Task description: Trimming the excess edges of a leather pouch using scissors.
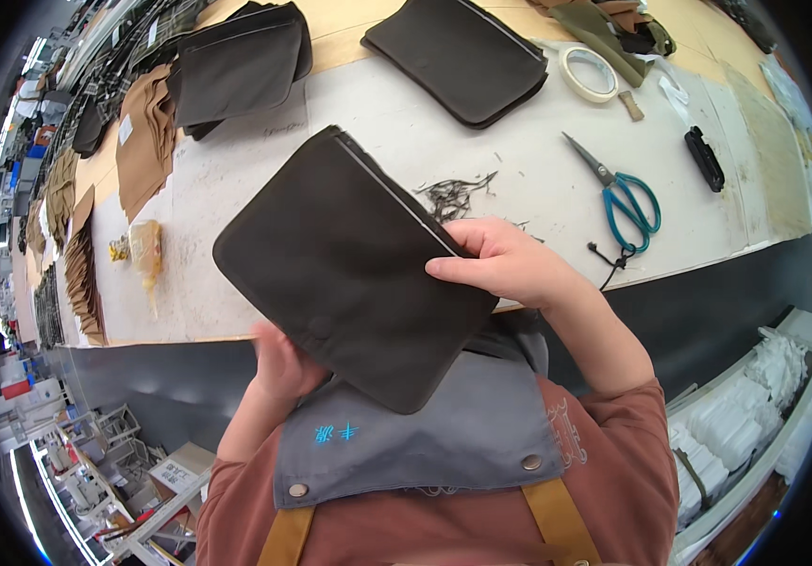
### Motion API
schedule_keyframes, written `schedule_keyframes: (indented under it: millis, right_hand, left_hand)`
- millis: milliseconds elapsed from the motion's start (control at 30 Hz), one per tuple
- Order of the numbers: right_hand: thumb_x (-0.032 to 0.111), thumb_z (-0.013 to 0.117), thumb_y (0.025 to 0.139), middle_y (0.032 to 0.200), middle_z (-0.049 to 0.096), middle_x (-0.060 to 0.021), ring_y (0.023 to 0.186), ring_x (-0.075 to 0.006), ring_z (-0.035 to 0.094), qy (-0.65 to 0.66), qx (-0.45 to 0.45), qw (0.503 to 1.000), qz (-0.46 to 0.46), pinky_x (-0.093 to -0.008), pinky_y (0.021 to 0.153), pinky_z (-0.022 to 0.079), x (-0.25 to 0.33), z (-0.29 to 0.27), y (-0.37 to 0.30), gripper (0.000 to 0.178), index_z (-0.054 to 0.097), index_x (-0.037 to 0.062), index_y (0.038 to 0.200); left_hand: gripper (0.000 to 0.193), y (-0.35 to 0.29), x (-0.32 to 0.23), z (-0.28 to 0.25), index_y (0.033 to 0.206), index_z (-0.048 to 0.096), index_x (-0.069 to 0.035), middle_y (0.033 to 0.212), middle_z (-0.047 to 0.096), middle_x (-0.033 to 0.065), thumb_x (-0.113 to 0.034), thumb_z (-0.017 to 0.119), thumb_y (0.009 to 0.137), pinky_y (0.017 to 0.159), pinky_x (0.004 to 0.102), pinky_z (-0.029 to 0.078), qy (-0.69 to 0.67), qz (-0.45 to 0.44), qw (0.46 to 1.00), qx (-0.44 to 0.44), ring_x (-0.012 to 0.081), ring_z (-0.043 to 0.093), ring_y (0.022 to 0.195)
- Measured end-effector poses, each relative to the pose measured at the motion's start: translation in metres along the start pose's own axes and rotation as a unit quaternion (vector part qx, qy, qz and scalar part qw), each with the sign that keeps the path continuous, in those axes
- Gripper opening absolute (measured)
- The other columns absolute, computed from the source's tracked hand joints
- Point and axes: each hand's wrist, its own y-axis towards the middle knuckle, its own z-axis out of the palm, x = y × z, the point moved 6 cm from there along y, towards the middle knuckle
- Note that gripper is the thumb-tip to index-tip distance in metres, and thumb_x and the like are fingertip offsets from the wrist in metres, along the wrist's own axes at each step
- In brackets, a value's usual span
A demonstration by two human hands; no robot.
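Note:
A flat black pouch-like piece [349, 264] with rounded corners hangs tilted over the table's near edge and the grey apron. A thin pale line runs along its upper right edge. My right hand [500, 259] grips that edge, thumb on the front face and fingers behind. My left hand [283, 363] is at the lower left side of the piece, partly behind it; its fingers are hidden and blurred. Dark thread scraps [458, 196] lie just beyond the piece. To the right of them are scissors [627, 203] with teal handles and a black cord.
Similar black pieces lie in a left stack [241, 66] and a right stack [458, 61] at the back. Near the right stack is a tape roll [588, 74]. A black tool [705, 158] is at right; brown fabric pieces [146, 141] and a small bottle [148, 250] are at left.

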Motion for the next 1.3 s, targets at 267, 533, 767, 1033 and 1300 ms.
schedule_keyframes:
  millis: [267,533,767,1033,1300]
  right_hand:
    - [0.02,0.065,0.083,0.073,0.063,-0.0071,0.065,-0.0089,0.057,-0.317,-0.155,0.933,-0.077,-0.0251,0.062,0.046,0.013,-0.007,-0.004,0.021,0.064,-0.0001,0.089]
    - [0.017,0.06,0.085,0.101,0.063,-0.0117,0.096,-0.0285,0.059,-0.628,-0.499,0.576,-0.158,-0.0364,0.084,0.045,0.03,-0.103,-0.11,0.023,0.061,0.0025,0.103]
    - [0.01,0.058,0.085,0.109,0.057,-0.0139,0.099,-0.0307,0.055,-0.67,-0.478,0.564,-0.069,-0.0376,0.085,0.044,0.014,-0.141,-0.144,0.028,0.055,0.0015,0.111]
    - [0.012,0.063,0.079,0.098,0.055,-0.0132,0.094,-0.0293,0.055,-0.608,-0.481,0.632,-0.016,-0.0361,0.081,0.044,0.014,-0.166,-0.144,0.031,0.056,0.0014,0.108]
    - [0.01,0.07,0.079,0.084,0.055,-0.0039,0.071,-0.0115,0.055,-0.523,-0.574,0.629,-0.045,-0.0241,0.064,0.045,0.047,-0.115,-0.143,0.024,0.053,-0.001,0.092]
  left_hand:
    - [0.047,-0.016,0.019,-0.002,0.131,0.036,0.001,0.131,0.044,0.0169,-0.003,0.046,0.086,0.099,0.0438,0.04,0.042,-0.145,0.98,-0.128,0.0292,0.048,0.119]
    - [0.047,-0.024,0.006,-0.023,0.13,0.036,0.003,0.127,0.048,0.0188,-0.009,0.044,0.085,0.098,0.0441,0.042,0.017,-0.071,0.979,-0.19,0.0309,0.05,0.116]
    - [0.045,-0.011,0.012,-0.024,0.127,0.039,0.006,0.125,0.05,0.0194,-0.012,0.043,0.085,0.097,0.0427,0.042,-0.007,-0.102,0.974,-0.201,0.0302,0.051,0.115]
    - [0.043,-0.013,0.019,-0.032,0.12,0.045,0.01,0.119,0.055,0.0218,-0.015,0.042,0.086,0.094,0.04,0.044,-0.097,-0.11,0.967,-0.207,0.0314,0.056,0.108]
    - [0.042,-0.017,0.027,-0.03,0.118,0.045,0.011,0.118,0.055,0.0235,-0.013,0.042,0.085,0.091,0.0399,0.047,-0.092,-0.148,0.957,-0.231,0.0317,0.058,0.105]
